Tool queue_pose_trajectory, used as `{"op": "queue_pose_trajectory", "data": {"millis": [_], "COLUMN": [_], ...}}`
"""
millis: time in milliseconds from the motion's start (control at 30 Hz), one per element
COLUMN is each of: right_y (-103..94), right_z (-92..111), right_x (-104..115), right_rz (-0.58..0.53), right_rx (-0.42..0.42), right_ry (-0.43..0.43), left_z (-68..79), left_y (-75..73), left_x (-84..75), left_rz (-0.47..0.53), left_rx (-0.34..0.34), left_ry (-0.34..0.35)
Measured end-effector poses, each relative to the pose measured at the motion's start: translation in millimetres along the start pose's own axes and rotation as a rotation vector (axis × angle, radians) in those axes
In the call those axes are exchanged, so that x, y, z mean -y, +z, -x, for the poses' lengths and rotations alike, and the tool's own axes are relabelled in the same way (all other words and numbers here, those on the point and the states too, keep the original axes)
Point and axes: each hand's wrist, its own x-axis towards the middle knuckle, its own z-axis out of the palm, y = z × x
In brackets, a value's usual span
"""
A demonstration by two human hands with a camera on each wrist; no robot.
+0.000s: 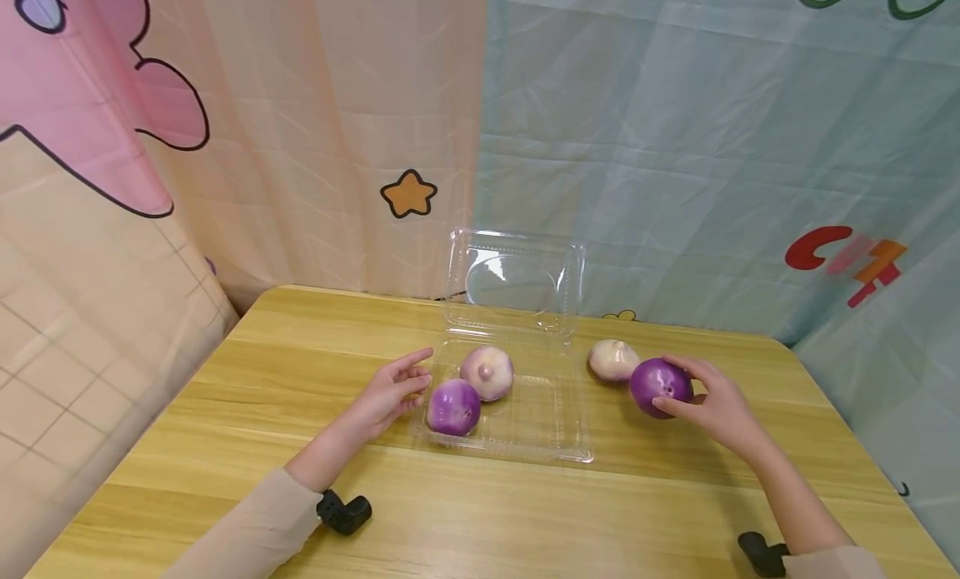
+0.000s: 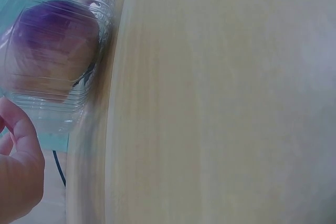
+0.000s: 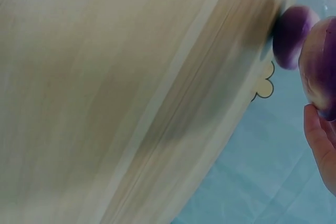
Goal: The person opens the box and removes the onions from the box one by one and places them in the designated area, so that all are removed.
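My right hand [image 1: 716, 402] grips a purple turnip [image 1: 660, 387], its thumb and fingers around the right side. In the right wrist view the held turnip [image 3: 321, 69] shows a pale lower part. Just behind it, on the table, lies another turnip [image 1: 613, 360], pale side up. A clear plastic clamshell box [image 1: 536, 456] stands with its lid raised, holding two turnips: a purple one [image 1: 453, 408] at the front left and a whitish one [image 1: 487, 372] behind. My left hand [image 1: 390, 396] is at the box's left rim, fingers loosely bent and holding nothing.
The box's transparent lid [image 1: 517, 283] leans up near the table's back edge. Under everything is a wooden table [image 1: 300, 371]. A printed curtain [image 1: 637, 171] hangs close behind it. Dark wrist mounts [image 1: 345, 512] sit below both hands.
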Motion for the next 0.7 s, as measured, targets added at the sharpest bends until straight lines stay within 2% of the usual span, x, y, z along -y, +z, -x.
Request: {"op": "queue_pose_trajectory", "data": {"millis": [433,700], "right_y": [-2.9,-1.8], "right_z": [-0.1,-4.4], "right_x": [-14.1,-26.2], "right_rz": [0.036,0.055], "right_rx": [0.014,0.041], "right_ry": [0.084,0.175], "left_z": [0.1,0.1], "left_y": [0.1,0.4], "left_x": [-0.4,0.2], "left_rz": [0.002,0.003], "left_rx": [-0.001,-0.005], "left_ry": [0.0,-0.005]}}
